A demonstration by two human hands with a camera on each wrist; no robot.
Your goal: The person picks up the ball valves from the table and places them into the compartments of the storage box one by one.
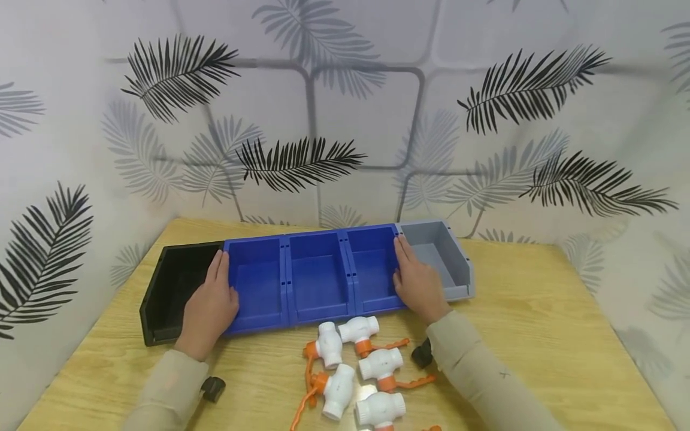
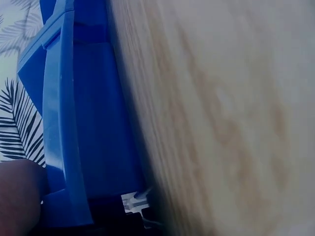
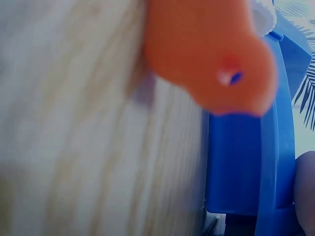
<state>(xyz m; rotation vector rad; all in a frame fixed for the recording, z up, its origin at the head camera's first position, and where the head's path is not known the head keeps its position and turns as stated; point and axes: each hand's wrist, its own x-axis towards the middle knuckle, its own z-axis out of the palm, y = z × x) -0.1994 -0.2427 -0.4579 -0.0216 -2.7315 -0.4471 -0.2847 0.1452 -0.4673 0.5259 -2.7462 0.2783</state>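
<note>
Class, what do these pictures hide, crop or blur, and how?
Head: near right corner of the black bin, behind the left hand.
Head: lowest white valve, orange part cut by bottom edge.
Left wrist: most of the left hand, beyond the left edge.
Right wrist: orange handle, blurred, cut by top edge.

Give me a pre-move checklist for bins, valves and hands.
1. Side by side: ok; black bin, three blue bins and grey bin form one row.
2. Left hand at the black-blue seam: ok.
3. Right hand at the blue-grey seam: ok.
4. Firm hold: cannot tell; pressure does not show.
5. White valves outside the bins: ok; they lie on the table.
6. Every valve wholly in view: not ok; the head view cuts off the nearest valve.
</note>
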